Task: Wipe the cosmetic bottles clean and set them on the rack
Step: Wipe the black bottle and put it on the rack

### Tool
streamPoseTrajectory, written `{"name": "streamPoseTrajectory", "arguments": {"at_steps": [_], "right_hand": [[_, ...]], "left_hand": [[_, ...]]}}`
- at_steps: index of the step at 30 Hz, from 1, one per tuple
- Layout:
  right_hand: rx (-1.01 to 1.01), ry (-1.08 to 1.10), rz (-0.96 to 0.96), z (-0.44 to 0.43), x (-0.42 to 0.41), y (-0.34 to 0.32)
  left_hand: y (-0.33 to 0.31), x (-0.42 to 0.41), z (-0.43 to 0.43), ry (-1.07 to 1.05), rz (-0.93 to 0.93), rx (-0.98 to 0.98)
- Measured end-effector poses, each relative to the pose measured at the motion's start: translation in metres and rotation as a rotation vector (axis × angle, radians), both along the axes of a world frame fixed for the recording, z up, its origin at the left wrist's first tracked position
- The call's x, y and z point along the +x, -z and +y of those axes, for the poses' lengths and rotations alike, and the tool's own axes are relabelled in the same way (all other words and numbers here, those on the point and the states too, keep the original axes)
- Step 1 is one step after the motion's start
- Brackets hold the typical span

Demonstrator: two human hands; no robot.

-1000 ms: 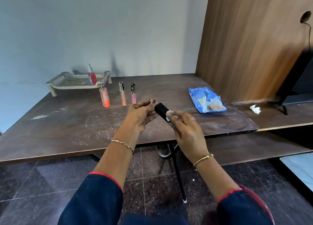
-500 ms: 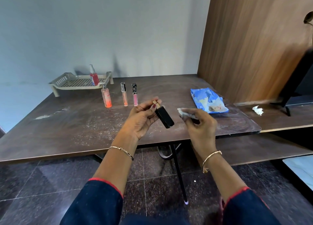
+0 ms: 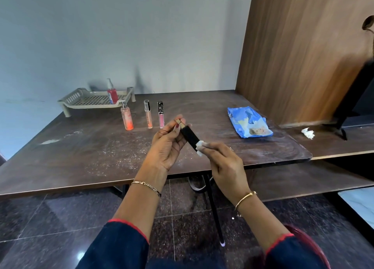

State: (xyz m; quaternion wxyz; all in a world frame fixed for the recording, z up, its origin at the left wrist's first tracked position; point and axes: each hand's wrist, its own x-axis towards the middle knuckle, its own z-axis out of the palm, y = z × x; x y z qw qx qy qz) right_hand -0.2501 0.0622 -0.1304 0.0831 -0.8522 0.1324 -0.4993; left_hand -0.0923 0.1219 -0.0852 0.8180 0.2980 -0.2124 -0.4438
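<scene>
**Now, wipe the black bottle end to end**

The left hand (image 3: 168, 145) pinches the black bottle (image 3: 189, 136) at its gold cap end, slanted in the air above the worktop's (image 3: 81, 157) near edge. The right hand (image 3: 224, 163) pinches a white wad (image 3: 200, 145) against the bottle's lower end. Best to draw the wad up toward the cap, rolling the bottle between the fingers so every face is covered. The rack (image 3: 81, 105) waits at the far left corner.

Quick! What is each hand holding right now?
Left hand: closed, pinching the black tube by its gold end.
Right hand: closed, pinching a white wipe against that tube.
</scene>
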Motion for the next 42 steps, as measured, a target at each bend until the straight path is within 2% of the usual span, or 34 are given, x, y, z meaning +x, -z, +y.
{"name": "streamPoseTrajectory", "arguments": {"at_steps": [4,9,13,16,20,23,28,32,37,40,42], "right_hand": [[0.345,-0.055,-0.255,0.012,0.008,-0.003],[0.4,-0.138,-0.248,0.025,0.012,-0.007],[0.492,-0.071,-0.311,0.023,0.014,-0.016],[0.378,-0.028,-0.269,0.011,0.022,-0.034],[0.144,-0.019,-0.067,0.004,0.042,-0.049],[0.0,-0.008,0.017,0.007,0.043,-0.038],[-0.116,-0.015,0.108,0.019,0.022,-0.02],[-0.11,-0.033,0.148,0.025,0.011,-0.016],[-0.008,-0.112,0.125,0.016,-0.002,-0.002],[0.123,-0.045,-0.016,0.011,-0.003,-0.001],[0.13,-0.008,-0.114,0.015,0.004,-0.013]], "left_hand": [[0.003,-0.005,-0.006,0.033,0.167,-0.073],[0.007,-0.013,-0.01,-0.002,0.215,-0.13],[0.008,-0.012,-0.007,0.053,0.225,-0.142],[0.011,-0.014,-0.008,0.081,0.224,-0.112],[0.009,-0.023,-0.008,0.109,0.25,-0.109],[0.005,-0.026,-0.005,0.133,0.32,-0.134],[0.006,-0.019,-0.009,0.058,0.352,-0.109],[0.01,-0.019,-0.01,0.047,0.388,-0.095],[0.003,-0.015,-0.005,0.002,0.414,-0.154],[-0.007,-0.013,-0.002,0.0,0.394,-0.171],[-0.006,-0.016,-0.002,-0.005,0.382,-0.148]]}}
